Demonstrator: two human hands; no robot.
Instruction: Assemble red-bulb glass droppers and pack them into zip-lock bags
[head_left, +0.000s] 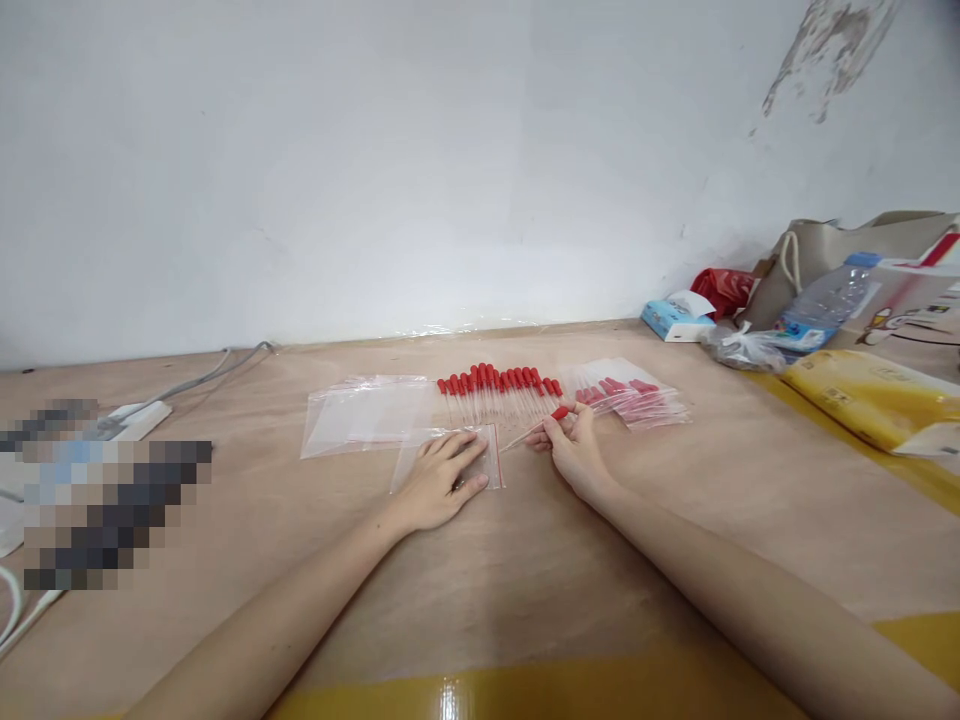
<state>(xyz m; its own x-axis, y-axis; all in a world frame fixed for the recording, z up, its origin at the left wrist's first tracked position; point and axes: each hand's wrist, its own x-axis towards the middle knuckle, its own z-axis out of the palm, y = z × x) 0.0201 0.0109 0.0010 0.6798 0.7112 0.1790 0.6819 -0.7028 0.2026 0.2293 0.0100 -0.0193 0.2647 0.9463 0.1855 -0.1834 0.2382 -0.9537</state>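
My left hand (439, 482) lies on a small clear zip bag (493, 462), fingers stretched out and pressing it to the table. The bag's red-lined opening faces right. My right hand (579, 452) pinches a dropper (559, 413) by its red bulb; its thin clear stem points left, with the tip close to the bag's opening. Just beyond my hands lies a row of several red-bulbed droppers (487, 378), bulbs toward the wall. Left of them is a stack of flat clear bags (360, 415). To the right, several bagged droppers (634, 400) overlap in a pile.
The brown-covered table (390, 620) meets a white wall. At right stand a blue tissue pack (671, 322), a plastic bottle (829, 300), a yellow packet (870, 400) and bags. A power strip (139, 420) with cables and blurred-out items lie at left.
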